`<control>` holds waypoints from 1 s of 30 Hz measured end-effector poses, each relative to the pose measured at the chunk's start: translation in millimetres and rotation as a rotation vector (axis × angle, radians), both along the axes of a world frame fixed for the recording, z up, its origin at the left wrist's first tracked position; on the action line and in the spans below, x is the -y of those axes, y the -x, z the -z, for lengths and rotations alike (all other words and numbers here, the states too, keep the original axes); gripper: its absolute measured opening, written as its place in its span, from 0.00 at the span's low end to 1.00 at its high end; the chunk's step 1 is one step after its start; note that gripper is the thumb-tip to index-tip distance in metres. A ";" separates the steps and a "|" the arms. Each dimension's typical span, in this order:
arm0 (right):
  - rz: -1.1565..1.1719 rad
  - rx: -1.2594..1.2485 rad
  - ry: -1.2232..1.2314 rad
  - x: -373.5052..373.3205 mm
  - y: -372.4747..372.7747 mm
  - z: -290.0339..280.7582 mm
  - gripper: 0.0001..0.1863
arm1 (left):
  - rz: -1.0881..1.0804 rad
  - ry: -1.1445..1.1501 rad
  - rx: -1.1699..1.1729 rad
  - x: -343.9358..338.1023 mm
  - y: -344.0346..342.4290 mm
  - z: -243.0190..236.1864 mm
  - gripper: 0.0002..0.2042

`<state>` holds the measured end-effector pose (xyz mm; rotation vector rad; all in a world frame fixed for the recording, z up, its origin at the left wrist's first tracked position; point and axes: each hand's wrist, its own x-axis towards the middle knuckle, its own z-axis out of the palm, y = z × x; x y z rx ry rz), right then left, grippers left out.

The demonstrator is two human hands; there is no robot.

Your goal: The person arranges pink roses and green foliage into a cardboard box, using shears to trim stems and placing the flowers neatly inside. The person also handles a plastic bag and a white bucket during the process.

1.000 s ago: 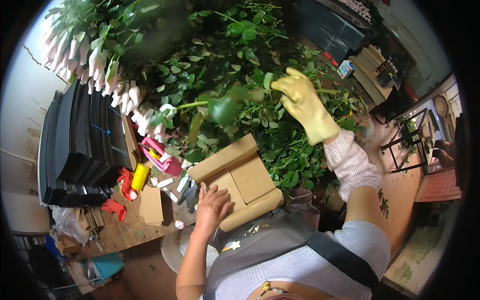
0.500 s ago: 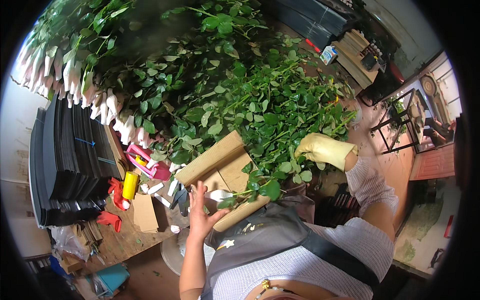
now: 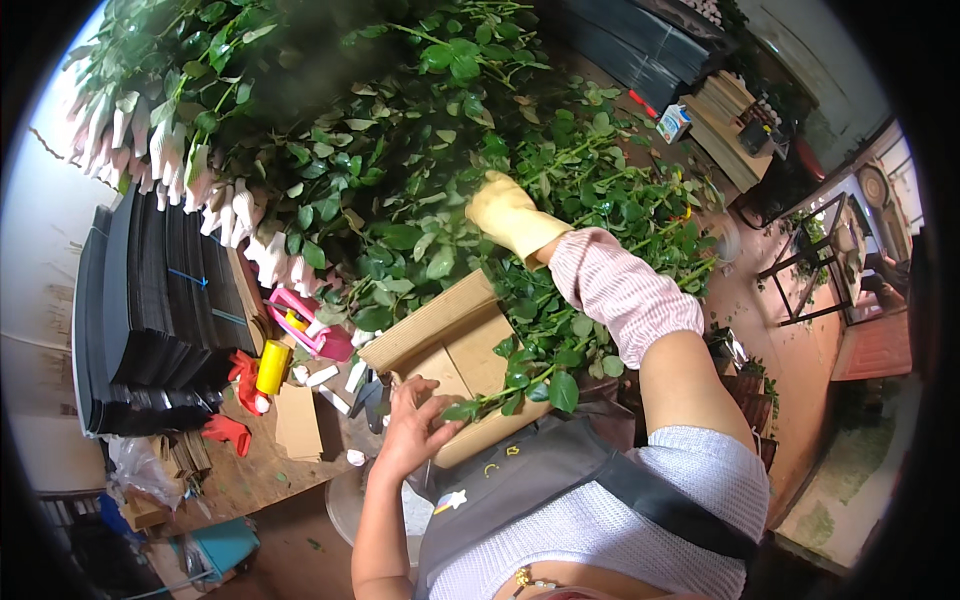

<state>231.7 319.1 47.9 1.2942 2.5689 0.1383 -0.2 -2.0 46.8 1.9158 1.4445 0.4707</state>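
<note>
A ridged brown cardboard wrapper (image 3: 430, 320) lies unfolded in front of me, its two long sides raised. My left hand (image 3: 415, 425), bare, is at its left end with the fingers curled over the head end of a leafy rose stem (image 3: 520, 392); the flower is hidden under the hand. My right hand (image 3: 512, 218), in a pale yellow glove, reaches beyond the wrapper into a big pile of rose stems (image 3: 590, 260). Its fingers are curled down among the leaves, and what they grip is hidden.
White-netted rose heads (image 3: 235, 210) line the pile's left side. Left of the wrapper are stacked black sheets (image 3: 150, 310), a pink tape dispenser (image 3: 310, 325), a yellow roll (image 3: 273, 367), red gloves (image 3: 228, 433), black-handled scissors (image 3: 372, 400) and cardboard pieces (image 3: 298, 422).
My right hand has swung leftward and farther away over the stem pile. My left hand has closed down over the white-netted rose head that showed beside it before.
</note>
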 end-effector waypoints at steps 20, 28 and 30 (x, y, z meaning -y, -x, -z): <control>-0.363 -0.840 -0.490 67.9 -111.0 -142.6 0.26 | -0.025 -0.060 0.035 4.3 5.9 5.9 0.17; -0.189 -0.199 0.123 129.8 -181.7 -92.3 0.27 | -0.296 0.042 0.263 11.3 1.0 21.4 0.54; 0.015 0.113 0.183 144.2 -173.7 -82.1 0.29 | -0.235 -0.096 0.138 11.2 1.0 29.7 0.44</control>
